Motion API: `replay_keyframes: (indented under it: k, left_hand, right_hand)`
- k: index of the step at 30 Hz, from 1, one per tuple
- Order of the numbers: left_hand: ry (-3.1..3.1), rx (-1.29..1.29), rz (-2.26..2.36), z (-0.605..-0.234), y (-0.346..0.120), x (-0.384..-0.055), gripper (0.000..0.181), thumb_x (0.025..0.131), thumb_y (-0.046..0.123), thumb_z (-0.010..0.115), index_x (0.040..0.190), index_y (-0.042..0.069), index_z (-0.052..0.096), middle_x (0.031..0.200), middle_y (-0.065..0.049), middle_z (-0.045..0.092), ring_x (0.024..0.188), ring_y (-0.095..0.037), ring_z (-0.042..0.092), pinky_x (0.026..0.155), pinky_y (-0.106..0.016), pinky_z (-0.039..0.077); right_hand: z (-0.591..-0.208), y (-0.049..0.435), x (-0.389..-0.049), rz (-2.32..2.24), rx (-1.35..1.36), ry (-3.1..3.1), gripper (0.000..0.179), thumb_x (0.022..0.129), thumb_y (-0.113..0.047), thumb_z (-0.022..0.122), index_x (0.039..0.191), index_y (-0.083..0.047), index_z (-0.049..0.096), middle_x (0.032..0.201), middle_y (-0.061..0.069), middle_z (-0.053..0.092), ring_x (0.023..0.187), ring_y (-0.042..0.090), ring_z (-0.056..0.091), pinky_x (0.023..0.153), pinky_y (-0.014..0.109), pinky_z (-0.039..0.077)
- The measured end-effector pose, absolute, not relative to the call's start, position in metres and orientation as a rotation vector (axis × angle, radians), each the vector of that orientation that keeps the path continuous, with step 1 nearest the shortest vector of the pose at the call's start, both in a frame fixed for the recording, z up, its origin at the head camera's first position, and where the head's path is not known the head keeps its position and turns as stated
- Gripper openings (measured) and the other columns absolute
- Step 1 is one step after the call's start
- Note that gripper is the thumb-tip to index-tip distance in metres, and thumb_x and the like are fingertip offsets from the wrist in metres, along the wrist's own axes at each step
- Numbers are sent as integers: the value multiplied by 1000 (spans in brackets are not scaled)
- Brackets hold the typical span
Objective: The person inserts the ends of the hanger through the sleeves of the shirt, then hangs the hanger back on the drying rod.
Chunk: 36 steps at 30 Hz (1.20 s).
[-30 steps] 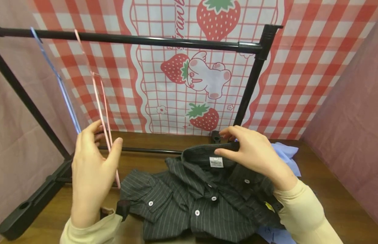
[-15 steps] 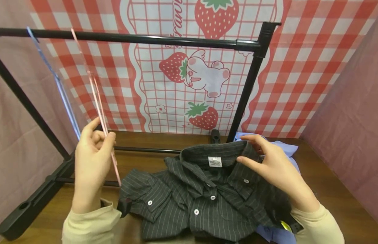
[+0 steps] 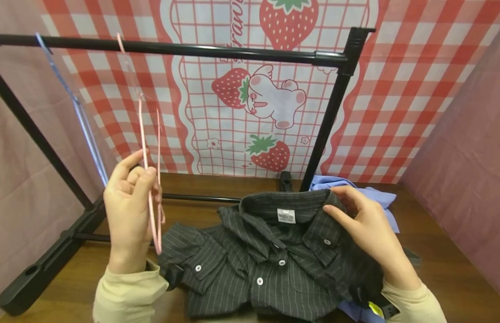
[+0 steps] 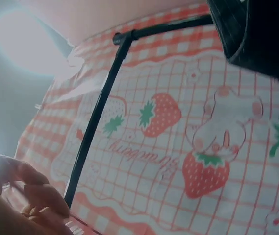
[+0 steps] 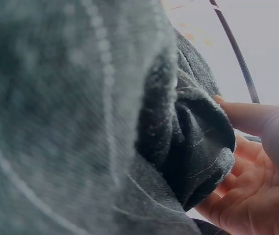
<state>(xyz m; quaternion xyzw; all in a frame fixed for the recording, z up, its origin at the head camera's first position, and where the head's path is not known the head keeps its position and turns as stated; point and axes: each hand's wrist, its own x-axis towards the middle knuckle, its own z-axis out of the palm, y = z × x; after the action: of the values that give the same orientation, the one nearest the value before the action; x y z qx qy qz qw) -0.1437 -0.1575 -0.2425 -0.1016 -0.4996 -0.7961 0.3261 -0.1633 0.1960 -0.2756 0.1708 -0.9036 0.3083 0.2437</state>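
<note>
In the head view my left hand pinches a pink clothes hanger between thumb and fingers. The hanger's hook is over the black rail. My right hand holds the right side of the collar of a dark pinstriped shirt, thumb in front and fingers behind. White buttons and a white neck label show on the shirt, which lies rumpled on the table. In the right wrist view the dark cloth fills the left side, with the right hand at its edge. Bright glare dims the left hand in the left wrist view.
A black clothes rack spans the back of the wooden table. A blue hanger hangs at its left. Blue cloth lies behind and under the shirt. A strawberry-print checked cloth covers the back wall.
My left hand has closed on the pink hanger and shifted it right along the rail. My right hand has moved right along the collar and taken hold of it.
</note>
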Motion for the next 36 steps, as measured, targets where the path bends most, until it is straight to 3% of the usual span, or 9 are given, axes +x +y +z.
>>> replay_keyframes:
  k: [8, 13, 16, 22, 28, 32, 36]
  left_hand:
    - [-1288, -631, -2252, -247, -147, -144, 36, 86, -9, 51, 122, -5, 47, 66, -4, 57, 56, -11, 50, 48, -17, 39]
    - [-1534, -721, -2232, -250, -138, -142, 42, 86, -6, 53, 127, 0, 45, 71, 0, 63, 64, -9, 57, 51, -16, 41]
    - [-1667, -722, -2183, -253, -135, -143, 36, 86, -5, 54, 121, 2, 48, 72, 2, 63, 68, -10, 59, 53, -17, 41]
    - [-1939, -737, -2171, -256, -138, -153, 17, 87, -3, 54, 100, 6, 48, 71, 3, 63, 64, -9, 58, 49, -21, 44]
    - [-2084, -669, -2168, -231, -140, -177, 7, 90, 4, 51, 96, 3, 49, 65, 4, 57, 52, -6, 47, 50, -19, 41]
    - [-2036, -566, -2218, -211, -138, -193, 14, 89, 2, 51, 102, 2, 47, 65, 4, 57, 51, -6, 48, 51, -18, 41]
    - [-1938, -494, -2251, -194, -132, -206, 38, 88, 1, 50, 123, -3, 36, 74, 2, 61, 54, -7, 53, 56, -18, 45]
  right_hand:
    - [-279, 198, -165, 893, 479, -2433, 31, 82, -19, 68, 110, -10, 59, 88, 4, 65, 68, 1, 55, 61, 13, 41]
    - [-280, 199, -166, 913, 490, -2425, 31, 82, -18, 67, 110, -9, 59, 88, 5, 65, 69, -1, 55, 61, 12, 41]
    - [-280, 200, -167, 924, 496, -2422, 31, 82, -17, 67, 110, -9, 59, 88, 5, 66, 69, 0, 55, 62, 11, 41]
    - [-280, 200, -168, 924, 511, -2421, 30, 82, -17, 67, 110, -10, 59, 87, 4, 65, 67, 0, 55, 61, 12, 40]
    - [-279, 201, -169, 908, 511, -2409, 29, 81, -16, 68, 108, -10, 60, 85, 3, 65, 65, 0, 54, 60, 12, 40]
    - [-279, 200, -169, 906, 515, -2413, 29, 81, -17, 68, 109, -10, 60, 85, 2, 65, 64, 0, 54, 59, 13, 40]
    - [-279, 200, -168, 897, 509, -2416, 29, 81, -17, 68, 108, -10, 60, 85, 2, 65, 64, 0, 54, 59, 14, 40]
